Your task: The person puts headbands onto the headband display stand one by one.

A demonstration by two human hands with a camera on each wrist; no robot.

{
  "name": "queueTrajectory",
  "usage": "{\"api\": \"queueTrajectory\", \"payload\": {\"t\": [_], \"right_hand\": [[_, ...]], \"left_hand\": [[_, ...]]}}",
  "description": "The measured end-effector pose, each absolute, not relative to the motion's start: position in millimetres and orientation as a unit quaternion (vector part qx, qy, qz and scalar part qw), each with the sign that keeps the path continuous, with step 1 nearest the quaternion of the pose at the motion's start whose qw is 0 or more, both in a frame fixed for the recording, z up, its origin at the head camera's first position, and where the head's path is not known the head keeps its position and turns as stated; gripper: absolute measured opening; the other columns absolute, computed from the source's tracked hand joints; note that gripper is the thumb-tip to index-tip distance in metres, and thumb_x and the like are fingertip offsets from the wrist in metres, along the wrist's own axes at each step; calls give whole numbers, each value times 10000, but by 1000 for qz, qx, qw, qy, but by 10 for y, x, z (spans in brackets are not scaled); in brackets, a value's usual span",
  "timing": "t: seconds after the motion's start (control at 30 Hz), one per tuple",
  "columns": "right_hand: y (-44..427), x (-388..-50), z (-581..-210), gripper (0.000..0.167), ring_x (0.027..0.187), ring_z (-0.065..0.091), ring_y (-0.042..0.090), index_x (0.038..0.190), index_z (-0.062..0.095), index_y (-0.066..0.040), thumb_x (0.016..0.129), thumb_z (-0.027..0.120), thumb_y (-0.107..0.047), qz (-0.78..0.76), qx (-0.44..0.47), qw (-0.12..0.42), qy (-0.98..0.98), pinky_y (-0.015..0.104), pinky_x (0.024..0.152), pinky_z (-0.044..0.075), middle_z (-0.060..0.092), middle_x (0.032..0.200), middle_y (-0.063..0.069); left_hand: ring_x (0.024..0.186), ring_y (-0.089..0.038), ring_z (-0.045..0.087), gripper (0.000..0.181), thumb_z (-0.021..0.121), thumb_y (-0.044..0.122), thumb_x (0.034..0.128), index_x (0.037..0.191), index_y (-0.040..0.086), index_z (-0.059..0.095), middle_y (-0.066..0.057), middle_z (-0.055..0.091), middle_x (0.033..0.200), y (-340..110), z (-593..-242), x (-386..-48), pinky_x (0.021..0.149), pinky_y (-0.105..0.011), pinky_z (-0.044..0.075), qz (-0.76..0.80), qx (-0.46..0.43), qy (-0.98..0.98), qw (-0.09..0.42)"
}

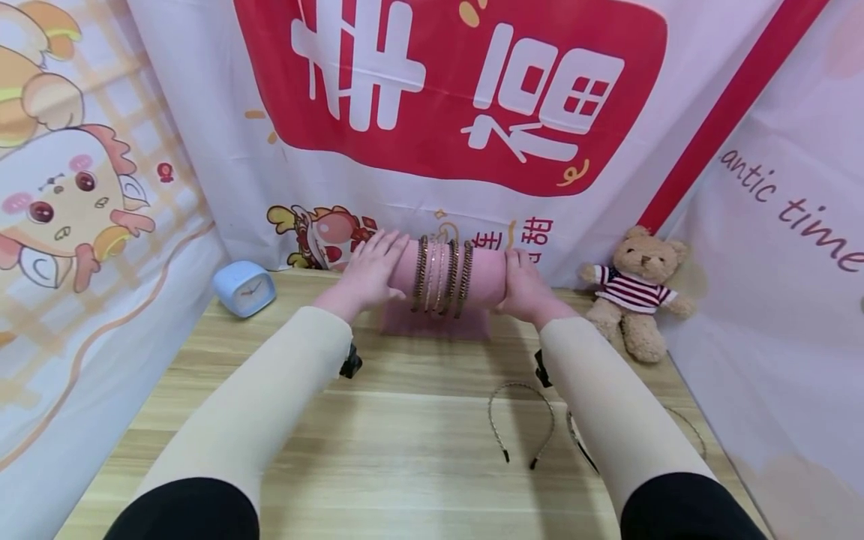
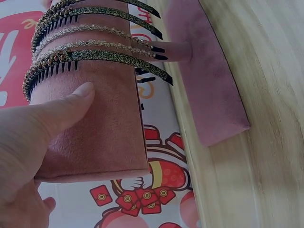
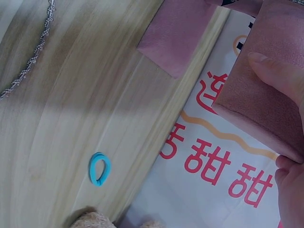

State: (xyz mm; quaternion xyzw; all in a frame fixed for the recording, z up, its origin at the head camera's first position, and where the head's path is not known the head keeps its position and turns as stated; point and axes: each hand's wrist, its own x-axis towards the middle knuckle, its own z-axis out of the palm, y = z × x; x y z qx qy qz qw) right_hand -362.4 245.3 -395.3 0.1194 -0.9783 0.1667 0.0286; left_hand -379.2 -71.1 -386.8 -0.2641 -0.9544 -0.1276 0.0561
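Fingers (image 1: 383,250) hold a pink stand (image 1: 486,276) before cloth (image 1: 442,97) reading "甜甜"

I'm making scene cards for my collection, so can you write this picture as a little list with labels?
Left hand: holds one end of the pink stand
Right hand: holds the other end
On the stand: five headbands, three dark, two pale
On the table: a loose headband, at least one more partly hidden by the right sleeve, and a blue ring
Far left: blue clock
Far right: teddy bear in a striped shirt
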Motion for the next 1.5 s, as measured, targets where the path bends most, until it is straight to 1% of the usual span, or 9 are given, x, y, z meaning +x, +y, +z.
{"api": "queueTrajectory", "payload": {"t": [0.27, 0.53, 0.63, 0.8, 0.9, 1.03, 1.27, 1.37, 1.5], "right_hand": [[2443, -3621, -3949, 1234, 1369, 302, 421, 1535, 127, 26, 627, 924, -224, 166, 121, 33, -978, 471, 1160, 254, 207, 1500, 287], [2443, -3617, -3959, 1226, 1371, 300, 415, 1539, 125, 18, 640, 921, -230, 166, 121, 30, -978, 479, 1157, 258, 211, 1502, 275], [2441, -3623, -3963, 1222, 1372, 302, 409, 1539, 126, 15, 641, 917, -228, 162, 122, 30, -979, 470, 1159, 257, 212, 1503, 270], [2442, -3623, -3971, 1222, 1364, 311, 416, 1538, 125, 19, 630, 911, -208, 160, 126, 34, -978, 469, 1158, 261, 214, 1498, 276], [2446, -3615, -3969, 1231, 1361, 313, 428, 1539, 118, 24, 622, 913, -186, 167, 126, 36, -977, 481, 1155, 262, 208, 1501, 287], [2451, -3610, -3972, 1234, 1364, 307, 432, 1539, 115, 22, 620, 914, -174, 169, 124, 37, -977, 489, 1154, 260, 201, 1508, 290], [2445, -3600, -3969, 1218, 1343, 327, 441, 1520, 144, 40, 614, 919, -209, 160, 131, 50, -977, 490, 1148, 275, 223, 1488, 302], [2453, -3615, -3976, 1220, 1352, 317, 436, 1525, 130, 34, 622, 913, -209, 158, 128, 44, -978, 483, 1151, 271, 210, 1495, 298], [2471, -3644, -4005, 1241, 1361, 311, 426, 1534, 116, 22, 610, 915, -200, 160, 122, 37, -979, 474, 1154, 263, 202, 1505, 286]], "left_hand": [[1486, -351, 33, 1160, 873, 339, 743, 1595, 126, 115, -136, 124, 1630, -684, -3868, -3773, 1178, -547, 21, -124, -253, -958, 57], [1491, -320, -16, 989, 753, 39, 792, 1582, 65, 158, -135, 50, 1640, -720, -3941, -3626, 1183, -496, -22, -196, -235, -950, 63], [1482, -340, 95, 866, 723, 39, 830, 1553, 23, 247, -163, 113, 1627, -706, -3987, -3421, 1187, -515, 41, -234, -215, -940, 121], [1297, -368, 440, 584, 746, 119, 864, 1383, -7, 510, -190, 433, 1465, -566, -4191, -3038, 1082, -541, 335, -254, -241, -894, 279], [1160, -327, 545, 432, 756, 157, 866, 1240, 1, 607, -164, 554, 1318, -397, -4363, -2850, 962, -485, 445, -254, -286, -872, 306], [1014, -259, 591, 333, 772, 230, 862, 1124, 57, 662, -82, 626, 1144, -97, -4574, -2667, 857, -411, 476, -247, -328, -881, 234], [972, -194, 600, 337, 771, 380, 852, 1087, 153, 691, 15, 633, 1047, 437, -4902, -2566, 942, -402, 467, -227, -307, -924, -13], [871, -157, 596, 280, 794, 347, 827, 1000, 154, 690, 49, 616, 943, 630, -5082, -2548, 831, -346, 499, -244, -294, -922, -59], [716, -121, 529, 252, 805, 332, 801, 855, 159, 629, 71, 546, 792, 830, -5256, -2516, 638, -291, 461, -258, -270, -924, -79]]}}
